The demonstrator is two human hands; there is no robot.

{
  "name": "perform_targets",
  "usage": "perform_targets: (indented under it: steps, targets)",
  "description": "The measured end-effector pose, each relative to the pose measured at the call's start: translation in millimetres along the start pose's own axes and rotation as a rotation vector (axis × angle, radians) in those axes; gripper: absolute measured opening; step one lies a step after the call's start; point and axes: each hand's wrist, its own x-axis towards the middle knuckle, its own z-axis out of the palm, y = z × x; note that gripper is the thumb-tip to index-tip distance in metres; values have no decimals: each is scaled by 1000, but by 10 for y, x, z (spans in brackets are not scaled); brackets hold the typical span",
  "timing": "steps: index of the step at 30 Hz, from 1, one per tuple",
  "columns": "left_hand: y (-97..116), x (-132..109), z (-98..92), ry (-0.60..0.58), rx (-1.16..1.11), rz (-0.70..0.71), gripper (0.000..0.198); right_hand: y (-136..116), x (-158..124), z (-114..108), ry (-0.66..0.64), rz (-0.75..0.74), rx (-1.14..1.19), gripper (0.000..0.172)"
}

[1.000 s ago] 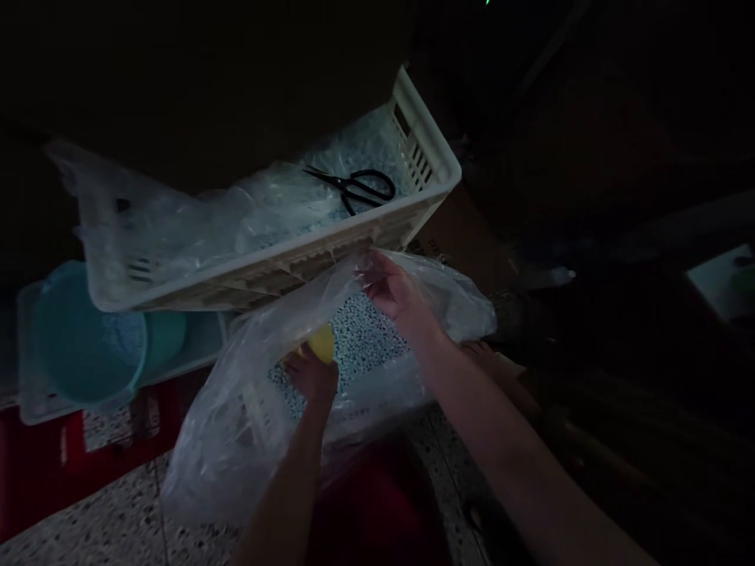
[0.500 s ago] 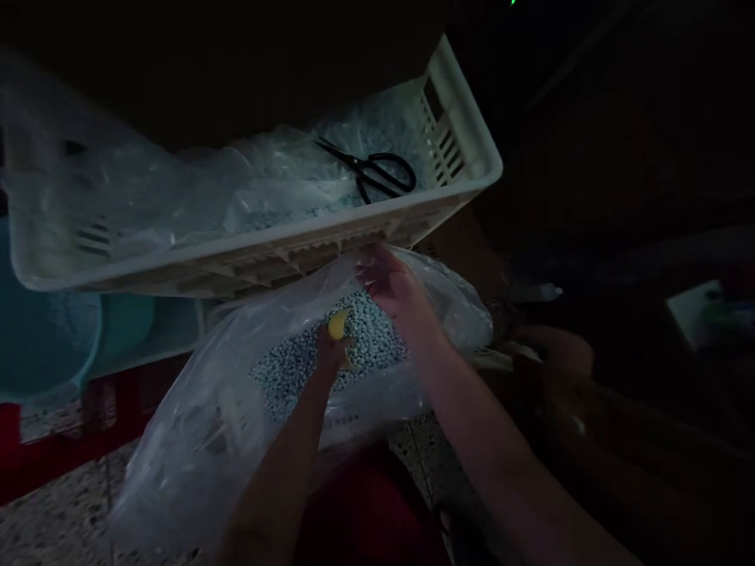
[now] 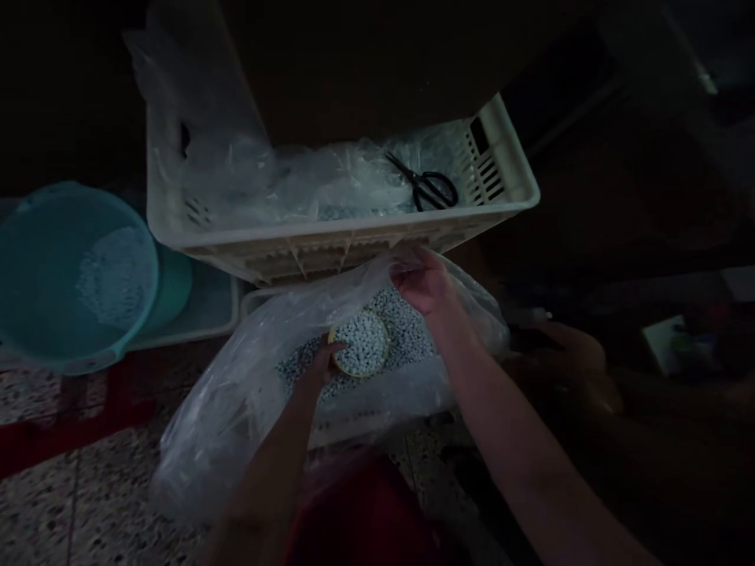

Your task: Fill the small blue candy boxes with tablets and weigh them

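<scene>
A large clear plastic bag (image 3: 236, 409) lies open in front of me, holding a heap of small pale blue-white pellets (image 3: 406, 326). My left hand (image 3: 318, 369) is inside the bag, closed on a small yellow cup (image 3: 361, 351) that is full of pellets. My right hand (image 3: 425, 284) grips the bag's upper edge and holds it open, just under the white crate.
A white slotted plastic crate (image 3: 354, 236) stands behind the bag, holding more plastic bags and black scissors (image 3: 428, 185). A teal bucket (image 3: 71, 275) with pellets sits at the left on a white tray. Speckled floor lies below. The right side is dark.
My left hand has scooped the yellow cup through the pellets; it was empty and tilted, and is now upright and full. The camera has shifted, so the crate sits more to the right.
</scene>
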Motion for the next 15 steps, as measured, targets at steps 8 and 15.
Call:
perform_targets:
  steps: [8,15]
  targets:
    - [226,-779,31,-82,-79,-23,71,-78,-222,287,186,12,-92,20]
    - [630,-2160,-130,-54,-155,-37,60,-98,-343,475,237,5,-183,22]
